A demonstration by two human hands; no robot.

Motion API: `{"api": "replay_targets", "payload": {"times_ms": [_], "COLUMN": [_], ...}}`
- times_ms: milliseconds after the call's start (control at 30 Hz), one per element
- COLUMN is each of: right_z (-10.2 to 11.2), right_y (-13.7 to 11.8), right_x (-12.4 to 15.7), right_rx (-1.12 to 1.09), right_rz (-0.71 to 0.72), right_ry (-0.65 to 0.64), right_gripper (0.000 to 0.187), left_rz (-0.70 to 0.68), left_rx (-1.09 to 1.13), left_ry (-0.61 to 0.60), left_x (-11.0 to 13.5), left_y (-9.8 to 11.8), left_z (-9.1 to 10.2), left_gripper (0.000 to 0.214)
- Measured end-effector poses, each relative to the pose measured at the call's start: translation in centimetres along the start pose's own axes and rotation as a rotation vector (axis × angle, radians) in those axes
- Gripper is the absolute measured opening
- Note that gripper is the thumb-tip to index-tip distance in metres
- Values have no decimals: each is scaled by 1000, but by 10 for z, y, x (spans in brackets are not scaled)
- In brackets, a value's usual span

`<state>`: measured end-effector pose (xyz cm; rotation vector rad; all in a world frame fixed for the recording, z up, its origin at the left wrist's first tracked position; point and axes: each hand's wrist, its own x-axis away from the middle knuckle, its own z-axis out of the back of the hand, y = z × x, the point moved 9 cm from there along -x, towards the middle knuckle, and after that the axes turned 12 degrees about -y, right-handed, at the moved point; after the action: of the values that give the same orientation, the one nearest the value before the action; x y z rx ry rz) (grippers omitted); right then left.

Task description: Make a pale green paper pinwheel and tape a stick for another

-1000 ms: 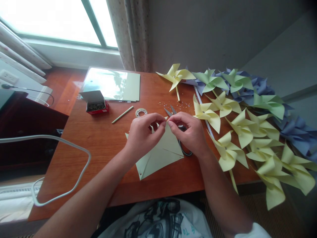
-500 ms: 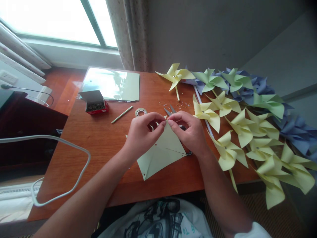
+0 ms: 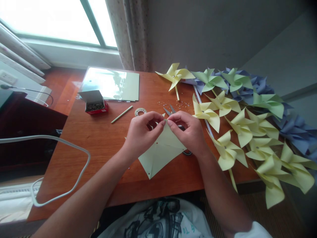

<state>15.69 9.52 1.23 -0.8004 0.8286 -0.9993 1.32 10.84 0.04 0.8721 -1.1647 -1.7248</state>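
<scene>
A pale green sheet of paper (image 3: 159,153), creased and punched with small holes at its corners and middle, lies tilted under my hands. My left hand (image 3: 146,130) pinches the paper's far corner between thumb and forefinger. Close beside it, my right hand (image 3: 187,130) pinches the same corner, the fingertips of both hands almost touching. Whether something small is also between the fingers is hidden. Partly under my right hand lie scissors (image 3: 170,110), their blades pointing away and a dark handle showing below.
Several yellow pinwheels (image 3: 226,150), green ones and blue ones crowd the right side. At left are a red box of small metal pieces (image 3: 97,108), a rolled paper stick (image 3: 122,114), a tape roll (image 3: 140,111) and glossy sheets (image 3: 111,82). A white cable (image 3: 81,150) loops over the left edge.
The paper has turned slightly, its near corner shifting right and its right corner rising a little. Both hands keep their pinch in nearly the same place.
</scene>
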Motion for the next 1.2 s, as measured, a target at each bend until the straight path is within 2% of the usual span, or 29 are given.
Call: {"api": "replay_targets", "payload": {"times_ms": [367, 967, 1200], "right_z": [-2, 0, 4], "right_y": [-18, -27, -23], "right_x": [3, 7, 5], "right_rx": [174, 260, 217], "right_rz": [155, 269, 185], "right_ry": [61, 138, 140], "right_gripper": [9, 14, 11], "left_rz": [-53, -76, -80], "left_rx": [-92, -106, -86], "left_ry": [99, 127, 109], "left_x": [4, 5, 5], "left_y": [3, 6, 3], "left_z": [5, 8, 6], "left_gripper": [5, 6, 6]}}
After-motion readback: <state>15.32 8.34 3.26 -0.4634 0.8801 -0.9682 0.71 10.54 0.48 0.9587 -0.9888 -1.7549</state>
